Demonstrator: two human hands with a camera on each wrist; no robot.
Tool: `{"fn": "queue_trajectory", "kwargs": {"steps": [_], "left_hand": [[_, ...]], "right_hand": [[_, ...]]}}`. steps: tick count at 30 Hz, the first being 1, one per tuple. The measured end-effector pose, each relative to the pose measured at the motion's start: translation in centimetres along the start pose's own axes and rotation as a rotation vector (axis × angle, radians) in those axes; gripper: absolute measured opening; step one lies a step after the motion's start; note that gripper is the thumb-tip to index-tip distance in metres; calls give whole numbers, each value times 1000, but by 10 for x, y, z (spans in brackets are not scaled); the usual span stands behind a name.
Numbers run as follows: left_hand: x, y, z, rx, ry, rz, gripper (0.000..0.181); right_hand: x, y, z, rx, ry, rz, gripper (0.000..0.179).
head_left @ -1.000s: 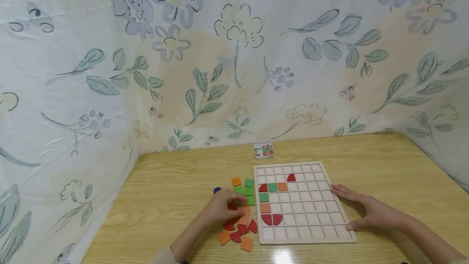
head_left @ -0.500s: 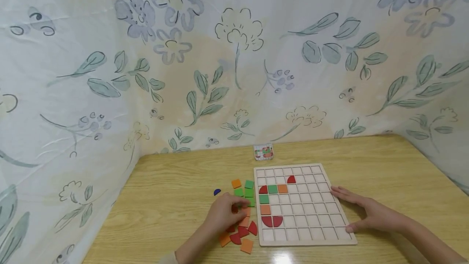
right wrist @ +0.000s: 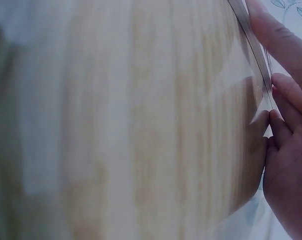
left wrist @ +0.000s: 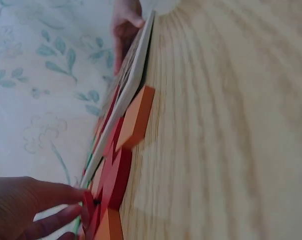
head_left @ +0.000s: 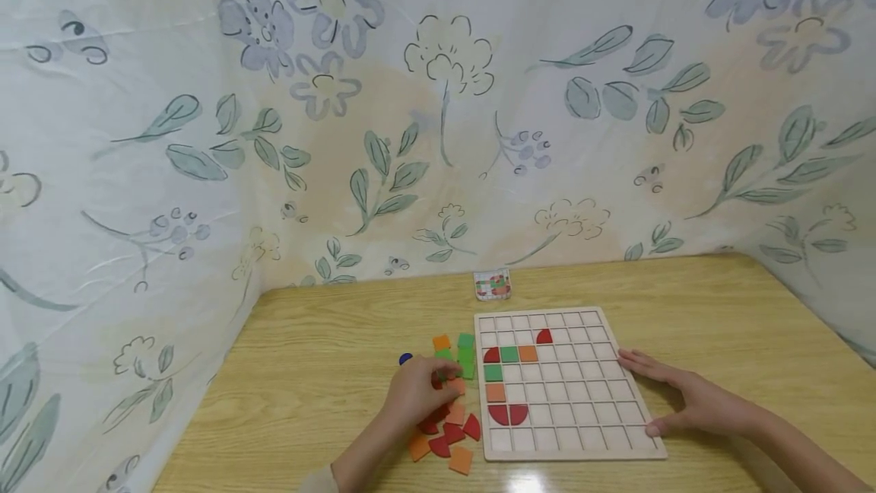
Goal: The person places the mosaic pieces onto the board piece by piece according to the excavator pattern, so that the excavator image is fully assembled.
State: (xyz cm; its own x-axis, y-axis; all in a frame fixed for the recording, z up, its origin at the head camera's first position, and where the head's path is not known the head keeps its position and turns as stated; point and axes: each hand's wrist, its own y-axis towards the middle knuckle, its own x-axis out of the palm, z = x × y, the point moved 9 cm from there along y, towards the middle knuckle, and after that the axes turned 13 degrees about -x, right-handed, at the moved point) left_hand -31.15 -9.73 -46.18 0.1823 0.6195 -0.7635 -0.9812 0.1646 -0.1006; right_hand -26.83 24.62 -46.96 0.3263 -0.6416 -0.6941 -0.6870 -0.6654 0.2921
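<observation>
My left hand [head_left: 417, 390] is over the loose flat pieces left of the wooden grid board [head_left: 575, 443], its thumb and fingers curved. An orange square [head_left: 457, 385] lies at the thumb and fingertips; whether they pinch it is unclear. In the left wrist view a fingertip touches a tilted red piece [left wrist: 89, 204]. Red quarter-circles [head_left: 471, 426], more orange squares [head_left: 461, 460] and green squares [head_left: 465, 356] lie around this hand, some hidden under it. With fingers spread, my right hand [head_left: 698, 398] rests against the board's right edge, its thumb [head_left: 655, 427] near the lower corner.
On the board sit red quarter-circles [head_left: 518, 415], green squares [head_left: 493, 373] and orange squares [head_left: 528, 354]. A small pattern card [head_left: 493, 284] lies behind it. A dark blue piece [head_left: 406, 359] is left of the pile. Flowered cloth [head_left: 438, 112] hangs around the table [head_left: 308, 371].
The orange square at my left fingertips has slid a little away from me, and the nearest green square has shifted slightly the same way. My right hand stays against the board.
</observation>
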Motion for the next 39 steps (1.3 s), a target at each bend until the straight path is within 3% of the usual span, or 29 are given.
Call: {"fn": "queue_trajectory", "kwargs": {"steps": [9,14,18,22,30,39], "left_hand": [[1,9,-4,17,-32,-16,22],[3,11,-9,-9,-138,-90,25],[5,12,-10,-17,-162,-118,27],[6,11,-13,-28,-162,-110,28],[2,13,-22,-78,-254,-105,27],[-4,17,-11,-8,-225,-86,29]], "right_hand": [[1,1,0,-13,-8,1,83],[-1,2,-3,-18,-6,2,83],[-2,2,-4,-25,-17,8,83],[0,1,-2,-6,-1,3,83],[1,0,0,2,10,0,83],[1,1,-1,1,36,-7,83]]}}
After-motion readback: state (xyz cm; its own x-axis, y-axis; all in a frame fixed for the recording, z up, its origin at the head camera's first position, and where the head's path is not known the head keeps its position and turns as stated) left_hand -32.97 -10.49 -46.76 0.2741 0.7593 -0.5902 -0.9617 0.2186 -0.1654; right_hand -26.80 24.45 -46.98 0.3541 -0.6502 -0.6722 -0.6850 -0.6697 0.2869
